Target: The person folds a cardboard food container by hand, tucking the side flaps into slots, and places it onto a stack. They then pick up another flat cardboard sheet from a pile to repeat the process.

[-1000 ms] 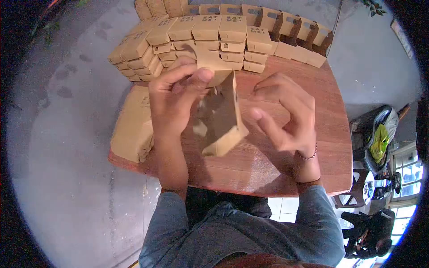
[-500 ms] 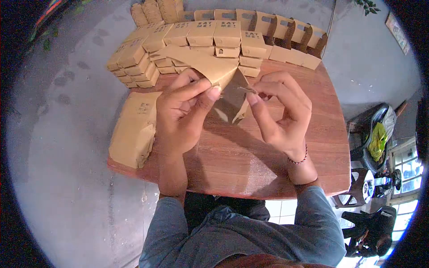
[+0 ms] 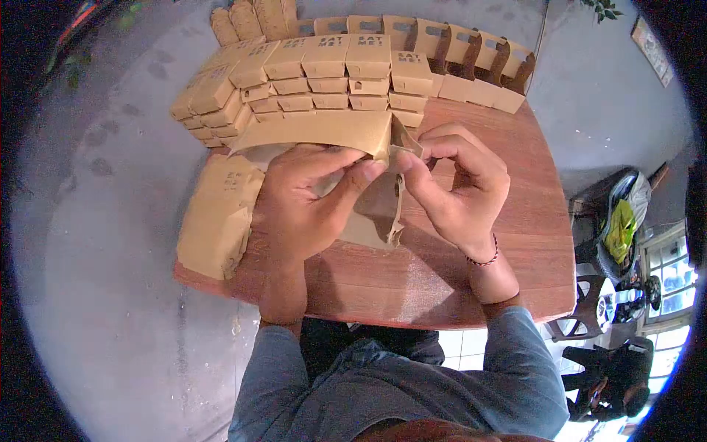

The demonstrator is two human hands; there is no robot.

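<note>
A brown cardboard box (image 3: 317,130), partly folded, is held up over the wooden table between both my hands. My left hand (image 3: 313,202) pinches it near a corner, thumb against the panel edge, with the wide panel stretching out to the left above my fingers. My right hand (image 3: 464,180) is closed on a small flap at the same corner, thumb in front and fingers curled behind. A lower panel with a notched edge hangs open beneath my hands. Left of my left hand lies a stack of flat printed cardboard blanks (image 3: 213,210).
Finished boxes (image 3: 305,59) printed "EAT ME!" stand in stacked rows at the table's back. Behind and right of them is a row of open cardboard carriers (image 3: 471,55). The wooden table (image 3: 508,243) has its edge near my body. A stool (image 3: 593,306) stands to the right.
The box has turned so its wide panel lies more level and the lower panel shows more below. My left hand has shifted right along it, closer to my right hand.
</note>
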